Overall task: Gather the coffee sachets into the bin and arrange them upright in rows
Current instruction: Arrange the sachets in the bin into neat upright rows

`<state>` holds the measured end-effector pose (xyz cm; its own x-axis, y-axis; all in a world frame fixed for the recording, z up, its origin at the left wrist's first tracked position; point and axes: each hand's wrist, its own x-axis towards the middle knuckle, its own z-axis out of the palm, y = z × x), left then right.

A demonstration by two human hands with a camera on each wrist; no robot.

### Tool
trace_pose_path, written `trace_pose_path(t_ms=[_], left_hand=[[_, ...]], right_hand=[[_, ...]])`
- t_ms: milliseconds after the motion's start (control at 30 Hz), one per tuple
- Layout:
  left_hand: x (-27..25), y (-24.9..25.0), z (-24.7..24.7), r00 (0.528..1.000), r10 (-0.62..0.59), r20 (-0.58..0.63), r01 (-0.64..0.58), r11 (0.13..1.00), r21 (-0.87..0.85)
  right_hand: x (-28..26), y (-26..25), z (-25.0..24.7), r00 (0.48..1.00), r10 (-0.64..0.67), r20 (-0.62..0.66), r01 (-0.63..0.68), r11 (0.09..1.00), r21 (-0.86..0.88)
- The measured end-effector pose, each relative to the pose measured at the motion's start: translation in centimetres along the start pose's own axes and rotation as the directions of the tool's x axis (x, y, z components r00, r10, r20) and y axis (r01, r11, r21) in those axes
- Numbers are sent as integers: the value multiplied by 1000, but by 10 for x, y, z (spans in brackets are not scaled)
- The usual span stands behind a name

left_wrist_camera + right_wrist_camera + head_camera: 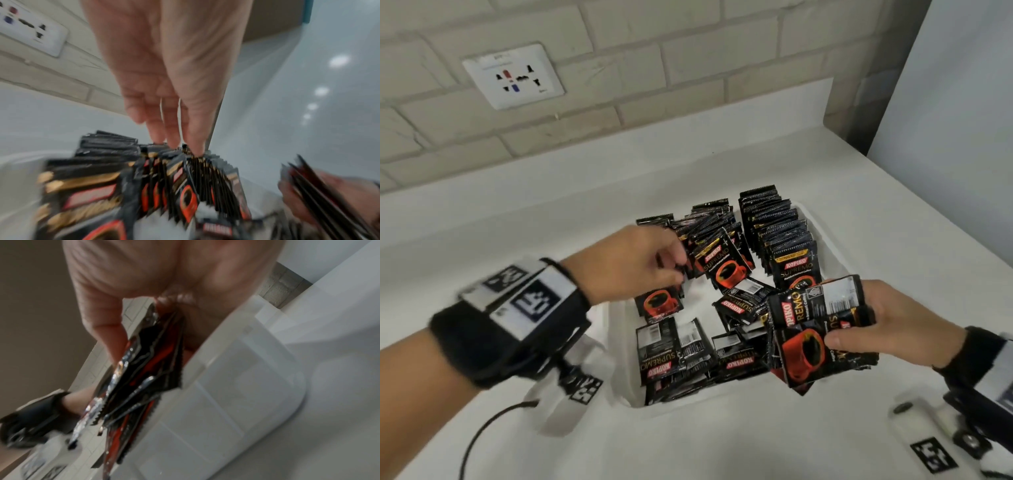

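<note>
Glossy crinkled foil sachets point(727, 270) in a smooth white plastic bin point(828, 246) on a matt white counter point(517, 212).

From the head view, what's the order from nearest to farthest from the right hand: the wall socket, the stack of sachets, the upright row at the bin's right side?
1. Stack of sachets: held in the right hand.
2. Upright row: in the bin, just beyond.
3. Wall socket: far left, on the wall.

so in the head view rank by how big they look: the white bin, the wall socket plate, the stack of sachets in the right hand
1. white bin
2. stack of sachets
3. wall socket plate

The right hand holds the stack nearer the camera, so its lead over the plate is unsure.
</note>
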<state>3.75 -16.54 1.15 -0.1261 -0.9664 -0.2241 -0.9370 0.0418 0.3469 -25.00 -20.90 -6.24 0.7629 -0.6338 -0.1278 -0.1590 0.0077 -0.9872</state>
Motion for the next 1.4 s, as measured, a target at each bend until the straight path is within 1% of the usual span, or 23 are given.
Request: trace_pose_path(t_ms=[67, 133, 167, 233, 333, 400, 433, 467, 500, 567, 600, 667, 700, 767, 867, 933, 1000, 1100, 1167, 1267, 1300, 1367, 1400], left_hand=[[-20, -10, 15, 988, -12, 152, 3, 998, 62], [-36, -19, 32, 956, -45, 289, 7, 991, 132], [-41, -22, 40, 940, -60, 335, 11, 990, 144], [-47, -25, 51, 923, -69, 380, 17, 990, 140], [-48, -23, 54, 932, -74, 356, 25, 990, 141], [-47, -19, 46, 962, -60, 265, 26, 991, 129], [-46, -16, 41, 977, -49, 207, 35, 997, 71], [-46, -10, 35, 989, -41, 142, 47, 998, -42], [-47, -4, 30, 996, -38, 78, 53, 978, -200], [-51, 12, 26, 998, -31, -49, 1, 855, -518], [-52, 19, 27, 994, -36, -101, -33, 788, -614], [-52, 31, 35, 982, -81, -171, -69, 690, -721], [-51, 37, 41, 977, -111, -183, -69, 646, -761], [-48, 47, 54, 975, -160, -158, -49, 533, -844], [-40, 58, 71, 985, -152, -78, -24, 327, -945], [-35, 59, 75, 983, -167, -73, -42, 180, -983], [-32, 56, 75, 976, -200, -88, -79, 53, -995], [-36, 54, 76, 975, -205, -82, -102, -88, -991], [-40, 54, 80, 968, -235, -92, -120, -108, -987], [-43, 52, 88, 942, -312, -123, -153, -74, -985], [-44, 51, 92, 931, -337, -137, -161, -43, -986], [-47, 51, 97, 920, -362, -149, -156, 9, -988], [-49, 52, 99, 922, -357, -149, -155, 11, -988]], right_hand=[[0, -1, 1, 1000, 0, 3, 0, 1000, -5], [1, -3, 3, 1000, -18, -19, 18, 1000, 1], [2, -2, 2, 999, -30, -35, 30, 1000, -5], [0, -1, 2, 998, 1, -59, -3, 999, -32], [-1, -8, 7, 996, 4, -95, -2, 1000, 23], [-1, -7, 4, 997, 4, -72, 0, 999, 52], [0, -6, 2, 997, 16, -81, -8, 995, 99], [0, -5, 2, 993, 20, -113, 0, 985, 171], [1, -6, 2, 990, 16, -137, 17, 971, 240], [4, -11, 5, 979, 39, -201, 31, 942, 334], [5, -14, 9, 972, 39, -230, 51, 928, 370], [8, -21, 18, 966, 34, -258, 84, 896, 436], [10, -24, 24, 966, 23, -259, 104, 878, 466], [14, -29, 39, 966, -4, -257, 142, 842, 520], [19, -35, 65, 964, -64, -259, 198, 824, 531], [23, -39, 82, 953, -74, -295, 225, 824, 520], [27, -38, 93, 946, -63, -318, 221, 843, 490], [30, -35, 97, 944, -63, -324, 179, 923, 341], [28, -32, 94, 932, -68, -356, 159, 959, 234], [23, -36, 88, 843, -167, -512, 183, 983, -20], [21, -37, 86, 836, -205, -509, 196, 978, -73], [18, -37, 85, 865, -225, -449, 176, 973, -148], [17, -37, 86, 873, -226, -432, 182, 973, -140]])
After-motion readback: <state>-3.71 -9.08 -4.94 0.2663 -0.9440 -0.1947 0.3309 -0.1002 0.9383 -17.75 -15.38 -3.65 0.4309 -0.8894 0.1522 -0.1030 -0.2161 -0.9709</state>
